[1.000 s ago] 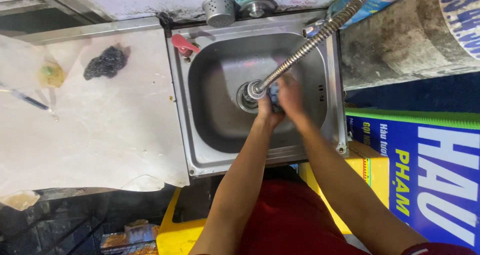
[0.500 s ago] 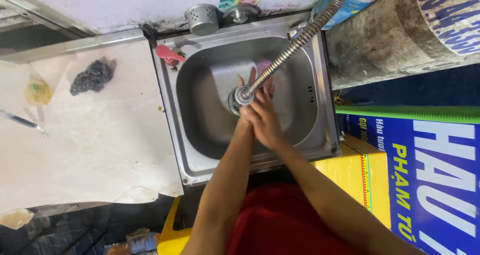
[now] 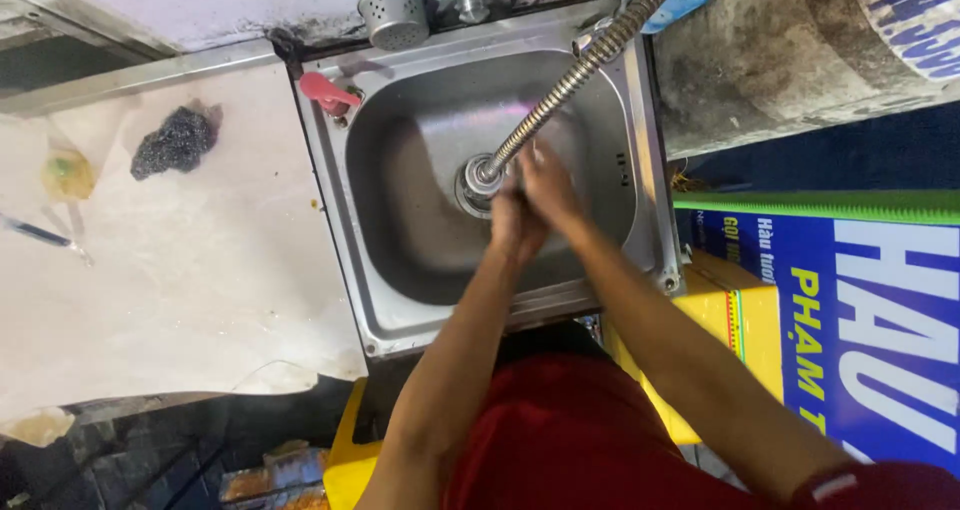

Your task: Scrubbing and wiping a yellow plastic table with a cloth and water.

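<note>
The 2 hands meet over the steel sink, just under the outlet of the flexible metal faucet hose. The left hand and right hand press together, grasping nothing but each other. Rubbing goes best kept low over the basin, directly beneath the hose end.

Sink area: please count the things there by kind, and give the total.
Steel sink: 1
Flexible metal hose: 1
Red tap handle: 1
Perforated metal cup: 1
Dark scrubber: 1
Hands, left hand and right hand, pressed together: 2
Total: 7
</note>
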